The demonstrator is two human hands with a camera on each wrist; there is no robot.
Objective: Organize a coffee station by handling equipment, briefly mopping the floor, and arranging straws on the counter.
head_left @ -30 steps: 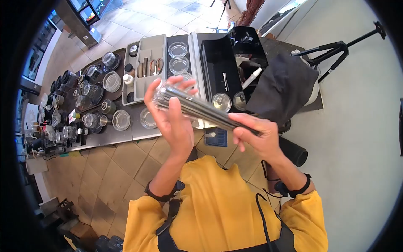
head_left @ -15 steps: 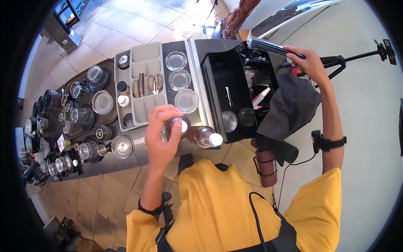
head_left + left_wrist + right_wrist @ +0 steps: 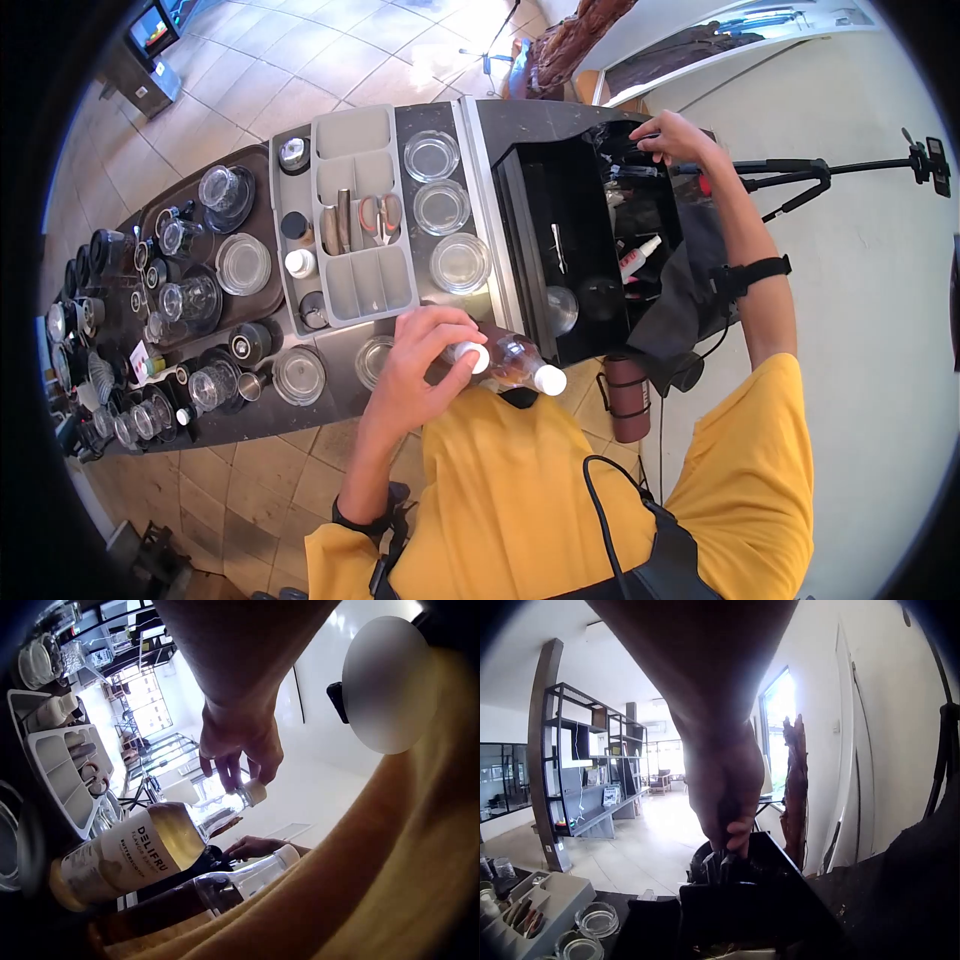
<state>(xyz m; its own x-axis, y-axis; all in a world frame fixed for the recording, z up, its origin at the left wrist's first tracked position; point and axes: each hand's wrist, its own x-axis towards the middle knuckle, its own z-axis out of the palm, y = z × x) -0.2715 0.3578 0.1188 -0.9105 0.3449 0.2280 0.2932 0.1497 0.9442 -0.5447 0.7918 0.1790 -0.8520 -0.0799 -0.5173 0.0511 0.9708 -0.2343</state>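
My left hand pinches the white cap of a syrup bottle with amber liquid and a DELIFRU label. In the left wrist view my fingers come down on the cap from above. Beside it stands a second, darker bottle, also white-capped. My right hand reaches to the far end of a black divided box, its fingers curled. Below those fingers, the right wrist view shows the shiny top of a bundle of dark sticks in clear plastic; the rest is hidden in the box.
A grey organizer holds scissors and small bottles. Several glass ashtrays line the counter. A brown tray with glassware is at left. Dark cloth hangs over the box's near right side; a tripod stands beyond.
Both hands held the stick bundle at first. My right hand then carried it right and lowered it into the box's far end. My left hand let go and moved to the bottle cap.
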